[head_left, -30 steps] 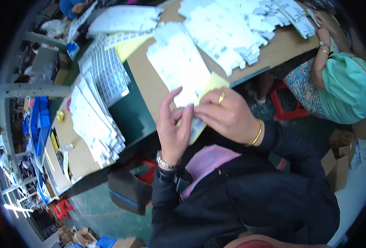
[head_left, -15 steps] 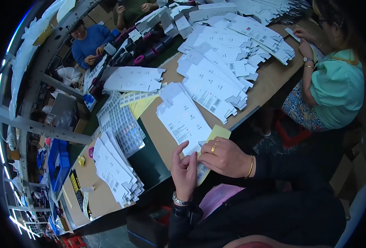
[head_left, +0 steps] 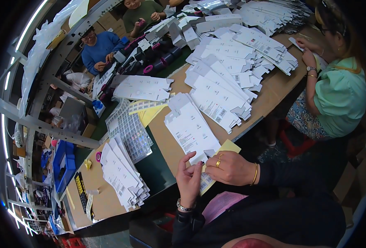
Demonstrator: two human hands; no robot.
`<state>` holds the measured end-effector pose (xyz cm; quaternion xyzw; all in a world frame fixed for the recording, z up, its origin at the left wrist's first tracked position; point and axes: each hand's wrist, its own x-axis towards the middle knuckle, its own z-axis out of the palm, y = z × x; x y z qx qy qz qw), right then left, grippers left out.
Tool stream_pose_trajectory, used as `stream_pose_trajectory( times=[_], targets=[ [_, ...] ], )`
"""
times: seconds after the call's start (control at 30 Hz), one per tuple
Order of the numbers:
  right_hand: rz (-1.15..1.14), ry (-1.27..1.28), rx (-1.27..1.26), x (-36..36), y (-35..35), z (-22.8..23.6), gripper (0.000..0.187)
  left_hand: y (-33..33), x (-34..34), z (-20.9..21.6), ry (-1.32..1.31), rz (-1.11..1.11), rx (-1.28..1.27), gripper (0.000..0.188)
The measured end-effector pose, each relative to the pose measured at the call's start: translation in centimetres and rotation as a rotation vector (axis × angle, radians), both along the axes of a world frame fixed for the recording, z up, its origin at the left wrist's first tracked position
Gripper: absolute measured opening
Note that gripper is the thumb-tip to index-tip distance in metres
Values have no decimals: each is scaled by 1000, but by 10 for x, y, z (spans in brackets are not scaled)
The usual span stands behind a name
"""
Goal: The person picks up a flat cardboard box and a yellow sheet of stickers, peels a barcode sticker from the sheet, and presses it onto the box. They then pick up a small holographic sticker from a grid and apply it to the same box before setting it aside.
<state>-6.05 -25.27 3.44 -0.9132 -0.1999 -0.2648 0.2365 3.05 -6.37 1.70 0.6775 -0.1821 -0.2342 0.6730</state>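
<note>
My right hand (head_left: 232,168), with gold rings and a bangle, pinches a yellow-backed sheet of labels (head_left: 206,184). The sheet sticks out above and below its fingers at the table's front edge. Close by on the left, my left hand (head_left: 188,182) is raised with its index finger and thumb apart. A small dark spot shows at one of its fingertips; I cannot tell whether it is a label or a nail. Just beyond both hands lies a flat white printed carton (head_left: 191,128), its near end partly hidden by my fingers.
Fanned flat cartons (head_left: 125,175) lie at the left, near clear label sheets (head_left: 131,130) and yellow sheets (head_left: 152,113). More carton stacks (head_left: 220,93) cover the far table. A co-worker in green (head_left: 336,97) sits at the right; others work beyond. A blue tray (head_left: 63,165) stands far left.
The whole view has shifted slightly, so the table sits a little lower and to the right. My left index finger and thumb look more spread; the right hand keeps its hold on the label sheet.
</note>
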Motion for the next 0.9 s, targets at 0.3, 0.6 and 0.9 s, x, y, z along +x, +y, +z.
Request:
stream_pose_trajectory(
  times=[0.3,0.6,0.9],
  targets=[
    [23,-40,37,-4,0,-1,15,3,2,-9,6,-20,-34,43],
    [96,0,287,-7,0,6,15,13,4,-13,4,-42,-15,38],
    [-115,54,678,16,-23,6,12,22,2,4,-202,-148,276,24]
  ],
)
